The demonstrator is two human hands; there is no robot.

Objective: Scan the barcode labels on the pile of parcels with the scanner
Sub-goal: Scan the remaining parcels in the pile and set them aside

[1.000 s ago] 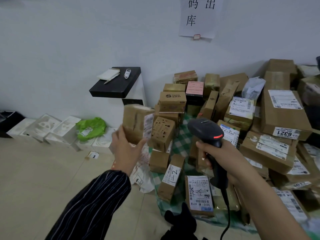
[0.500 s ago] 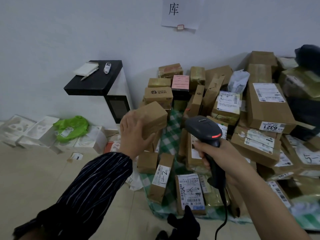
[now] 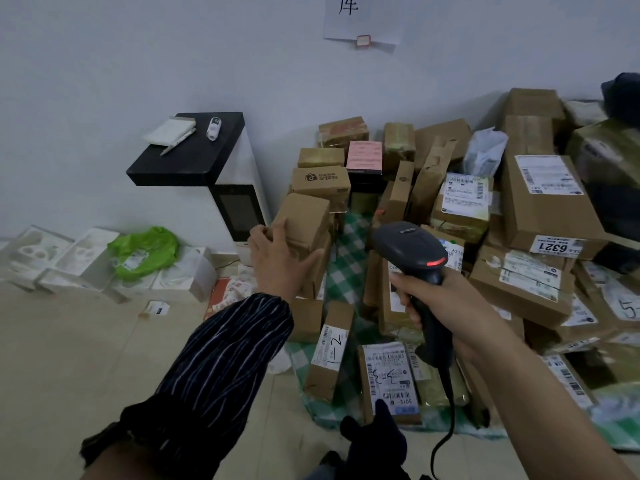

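A pile of brown cardboard parcels (image 3: pixel 540 209) with white barcode labels lies on a green checked cloth (image 3: pixel 349 271) against the wall. My left hand (image 3: pixel 277 258) grips a small plain brown box (image 3: pixel 304 220) at the pile's left edge, where it sits on other boxes. My right hand (image 3: pixel 446 306) grips the handle of a black corded scanner (image 3: pixel 408 247), whose head points at the pile and shows a red light. A labelled parcel marked with handwriting (image 3: pixel 389 379) lies just below the scanner.
A white machine with a black top (image 3: pixel 194 157) stands left of the pile, holding a notepad, pen and small white device. White boxes (image 3: pixel 69 258) and a green bag (image 3: pixel 145 251) lie on the floor at left. A paper sign (image 3: pixel 360 19) hangs on the wall.
My left hand has carried the small box rightwards and down onto the left edge of the pile, label now turned away. The scanner has stayed in my right hand.
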